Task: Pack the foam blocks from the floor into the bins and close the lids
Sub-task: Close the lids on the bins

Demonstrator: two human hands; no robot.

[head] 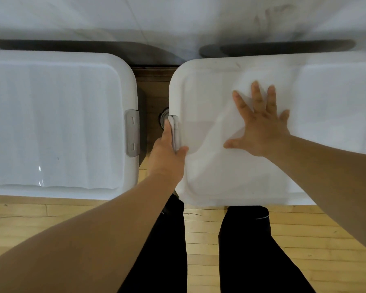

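Two white plastic bins stand side by side on the wooden floor, both with lids on. The left bin's lid (55,119) lies flat, its grey latch (132,133) folded against the right end. On the right bin's lid (251,176) my right hand (260,125) presses flat with fingers spread. My left hand (167,151) grips the grey latch (176,132) at that lid's left edge, thumb on top of the lid and fingers along the outer side of the latch. No foam blocks are visible; the bins' contents are hidden.
A white wall (178,17) rises directly behind the bins. A narrow gap of dark floor (152,87) separates them. My legs in black trousers (241,250) stand on the light wooden floor (30,212) in front of the right bin.
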